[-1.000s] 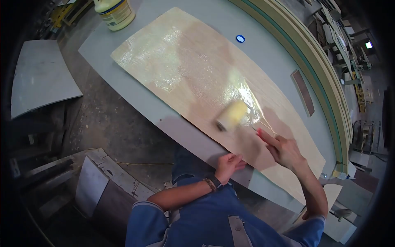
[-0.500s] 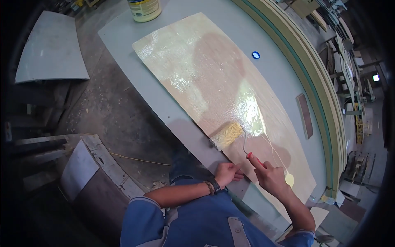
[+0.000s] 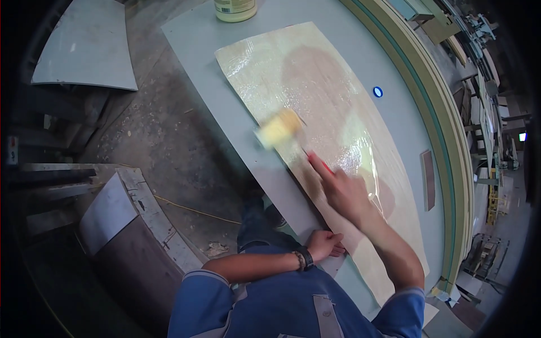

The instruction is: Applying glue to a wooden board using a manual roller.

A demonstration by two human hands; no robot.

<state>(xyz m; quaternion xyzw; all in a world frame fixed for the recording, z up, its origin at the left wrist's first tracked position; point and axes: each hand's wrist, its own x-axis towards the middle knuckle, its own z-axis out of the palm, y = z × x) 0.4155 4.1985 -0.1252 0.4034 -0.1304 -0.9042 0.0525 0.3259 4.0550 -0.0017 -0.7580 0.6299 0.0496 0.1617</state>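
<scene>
My right hand (image 3: 346, 191) is closed around the red handle of a paint roller (image 3: 280, 128). The roller's cover, wet with pale yellow stuff, is blurred by motion. It lies across the left long edge of a thin wood sheet (image 3: 315, 73), partly past that edge. Glossy wet coating covers much of the sheet, with a thicker pale puddle left of the middle right edge. My left hand (image 3: 326, 245) is curled at the sheet's near left edge, its thumb and fingers on that edge; the fingertips are partly hidden.
The sheet lies on a grey table (image 3: 197, 67). A pale yellow tub (image 3: 235, 10) stands at its far end. A blue ring-shaped cap (image 3: 378, 92) and a brown strip (image 3: 428, 180) lie to the right, before stacked curved boards (image 3: 451, 169). A curved panel (image 3: 87, 42) stands at left.
My right hand has swept the roller away from me and leftward along the sheet, toward its far half. My left hand stays by the near edge. The whole view has shifted slightly.
</scene>
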